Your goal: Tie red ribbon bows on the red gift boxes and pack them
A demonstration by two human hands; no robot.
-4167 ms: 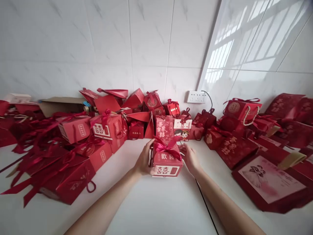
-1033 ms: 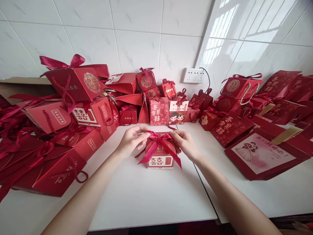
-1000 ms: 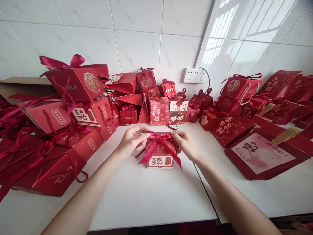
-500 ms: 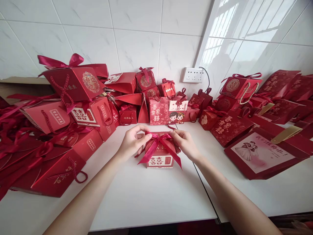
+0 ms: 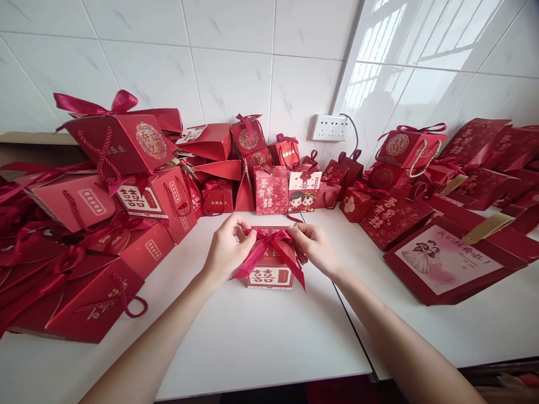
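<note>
Red gift box (image 5: 269, 275) stands closed on counter (image 5: 252, 336); ribbon bow (image 5: 269, 242) looks tied. Left hand (image 5: 225, 249) & right hand (image 5: 314, 247) each pinch a bow loop, prob. final snugging left.

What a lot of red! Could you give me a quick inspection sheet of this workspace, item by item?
Surface: white table, two tops butted at a dark seam.
Job's things: small red box with a ribbon bow on top.
Clutter: red boxes piled left and behind; flat red bags at right.
Hands: left hand and right hand each pinch a bow loop.
Cables: one cable runs from the socket.
Surroundings: white tiled walls.
</note>
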